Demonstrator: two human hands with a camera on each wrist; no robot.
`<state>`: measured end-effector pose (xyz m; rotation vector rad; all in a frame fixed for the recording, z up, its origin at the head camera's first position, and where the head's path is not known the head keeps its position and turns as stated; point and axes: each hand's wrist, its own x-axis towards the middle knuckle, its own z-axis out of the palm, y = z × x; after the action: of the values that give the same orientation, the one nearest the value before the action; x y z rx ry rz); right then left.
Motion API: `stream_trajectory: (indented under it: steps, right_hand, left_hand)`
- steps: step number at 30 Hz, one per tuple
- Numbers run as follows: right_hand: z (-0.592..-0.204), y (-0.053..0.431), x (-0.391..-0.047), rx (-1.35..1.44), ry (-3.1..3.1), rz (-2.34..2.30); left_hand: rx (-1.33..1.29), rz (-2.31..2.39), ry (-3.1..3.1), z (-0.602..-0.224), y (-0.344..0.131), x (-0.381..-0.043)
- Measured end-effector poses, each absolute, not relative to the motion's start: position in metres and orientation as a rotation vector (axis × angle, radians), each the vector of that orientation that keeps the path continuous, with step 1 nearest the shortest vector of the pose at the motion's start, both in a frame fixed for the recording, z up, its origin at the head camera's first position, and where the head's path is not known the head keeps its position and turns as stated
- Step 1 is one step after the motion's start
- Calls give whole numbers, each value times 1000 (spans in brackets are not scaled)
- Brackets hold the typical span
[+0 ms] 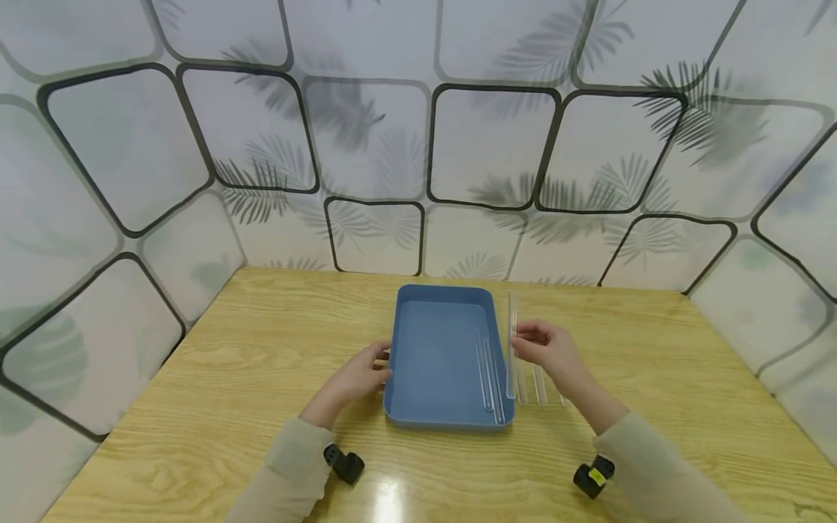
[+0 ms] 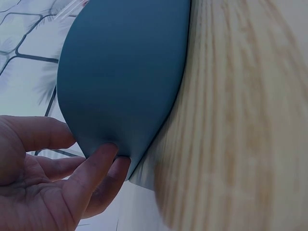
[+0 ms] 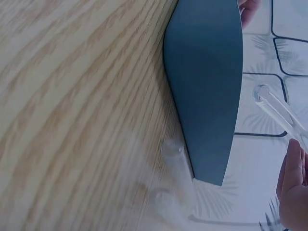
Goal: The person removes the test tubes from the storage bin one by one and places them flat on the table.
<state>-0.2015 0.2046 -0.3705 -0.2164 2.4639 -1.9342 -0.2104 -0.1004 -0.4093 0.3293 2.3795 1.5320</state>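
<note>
In the head view my right hand [image 1: 549,354] pinches a clear test tube [image 1: 511,370] near its middle, upright over the right rim of a blue tray [image 1: 434,349]. The right wrist view shows the tube's rounded end [image 3: 262,91] beyond the fingertips of that hand [image 3: 293,192]. Two more clear tubes [image 1: 487,374] lie inside the tray along its right side. At the tray's left side my left hand [image 1: 358,374] rests its fingers on the outer wall. Those fingers [image 2: 103,166] lie against the blue wall [image 2: 125,72] in the left wrist view.
Right of the tray, several clear tubes [image 1: 539,385] lie side by side on the wooden table [image 1: 261,349], partly hidden by my right hand. Behind the table stands a patterned backdrop [image 1: 373,138]. A small black device [image 1: 344,465] is strapped at each wrist.
</note>
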Motion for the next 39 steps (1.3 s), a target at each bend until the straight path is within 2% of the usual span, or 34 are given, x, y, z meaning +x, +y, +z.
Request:
stream_trajectory:
  steps: [21,39]
  right_hand:
    - [-370,282,-204,55,2498,-1702]
    - [-383,298,-212,202,2552,-1539]
  left_hand:
    - [312,1517,2370,-405,-102,-212]
    - [296,1525,2347,-409,-103,-212]
